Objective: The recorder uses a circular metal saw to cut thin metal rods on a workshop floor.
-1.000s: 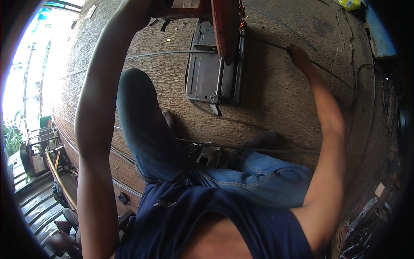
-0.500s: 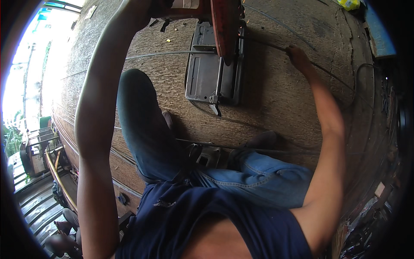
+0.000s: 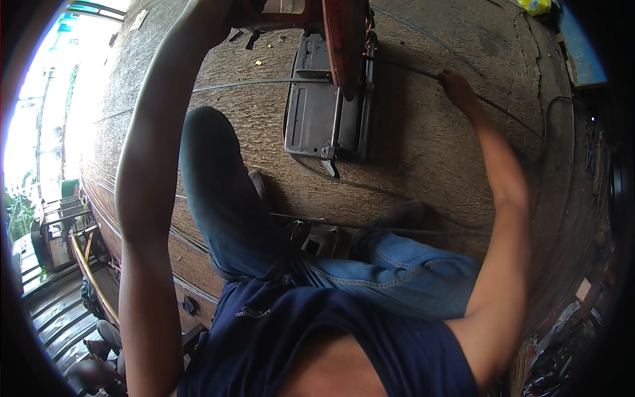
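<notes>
A red cut-off saw (image 3: 337, 49) with a blade guard stands on the floor, its grey metal base (image 3: 311, 122) turned toward me. My left hand (image 3: 213, 25) is at the saw's upper body by the top edge; its fingers are mostly hidden, but it appears closed on the machine. A thin metal rod (image 3: 504, 111) runs from the right under the guard, and my right hand (image 3: 456, 89) is wrapped round it. Small orange sparks (image 3: 369, 30) glow beside the guard. The cutting spot itself is hidden behind the guard. A clamp screw (image 3: 336, 122) lies along the base.
Long thin rods (image 3: 397, 231) cross the rough floor (image 3: 423, 159) near my feet and to the left. A blue object (image 3: 582, 49) and a yellow bag (image 3: 534, 6) are at the far right. Metal pieces clutter the right edge. A person (image 3: 99, 370) is at the lower left.
Both hands and the saw keep almost the same place. The orange glow beside the guard shows a little more now.
</notes>
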`<state>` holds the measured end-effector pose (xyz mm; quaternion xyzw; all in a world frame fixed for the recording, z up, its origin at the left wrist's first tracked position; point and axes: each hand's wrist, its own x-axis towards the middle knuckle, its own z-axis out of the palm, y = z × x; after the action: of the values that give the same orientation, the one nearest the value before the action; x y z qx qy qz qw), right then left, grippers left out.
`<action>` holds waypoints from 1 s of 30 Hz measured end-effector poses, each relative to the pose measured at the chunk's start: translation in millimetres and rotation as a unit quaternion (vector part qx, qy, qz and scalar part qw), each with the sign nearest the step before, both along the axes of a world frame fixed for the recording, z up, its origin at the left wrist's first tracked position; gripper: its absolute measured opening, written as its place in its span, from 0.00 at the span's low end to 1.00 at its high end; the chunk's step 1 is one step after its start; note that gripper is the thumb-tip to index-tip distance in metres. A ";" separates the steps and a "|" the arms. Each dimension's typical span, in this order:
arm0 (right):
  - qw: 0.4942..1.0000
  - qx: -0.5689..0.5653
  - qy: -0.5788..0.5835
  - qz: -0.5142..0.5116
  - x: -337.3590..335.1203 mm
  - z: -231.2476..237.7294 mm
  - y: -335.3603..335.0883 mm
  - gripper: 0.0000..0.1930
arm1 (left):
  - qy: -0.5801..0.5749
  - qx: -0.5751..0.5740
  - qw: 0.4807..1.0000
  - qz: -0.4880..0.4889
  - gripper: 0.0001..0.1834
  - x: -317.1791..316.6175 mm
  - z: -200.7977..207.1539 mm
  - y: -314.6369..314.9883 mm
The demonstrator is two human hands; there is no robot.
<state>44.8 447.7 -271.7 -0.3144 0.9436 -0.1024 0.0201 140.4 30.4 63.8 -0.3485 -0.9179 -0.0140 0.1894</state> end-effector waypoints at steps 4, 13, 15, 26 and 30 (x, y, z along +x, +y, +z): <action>1.000 -0.018 -0.005 -0.001 -0.9 0.6 -1.3 0.07 | -0.038 0.048 0.998 -0.001 0.29 1.9 1.2 0.1; 1.000 -0.002 -0.007 -0.008 0.9 3.3 -2.0 0.07 | -0.038 0.026 0.999 0.025 0.27 11.3 6.2 7.3; 1.000 -0.005 -0.010 -0.004 2.2 6.7 -4.3 0.07 | -0.038 0.018 0.998 0.049 0.27 9.3 2.8 5.1; 1.000 -0.002 0.007 0.000 1.1 4.0 -2.1 0.07 | -0.262 0.359 0.896 -0.016 0.17 1.5 -6.5 4.3; 1.000 -0.005 0.004 0.007 0.3 3.9 -1.2 0.06 | -0.250 0.305 0.917 0.065 0.16 8.3 -0.2 8.3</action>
<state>45.2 446.5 -267.8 -0.3214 0.9409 -0.1054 0.0155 148.8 38.7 63.6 -0.1987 -0.9069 -0.3679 0.0515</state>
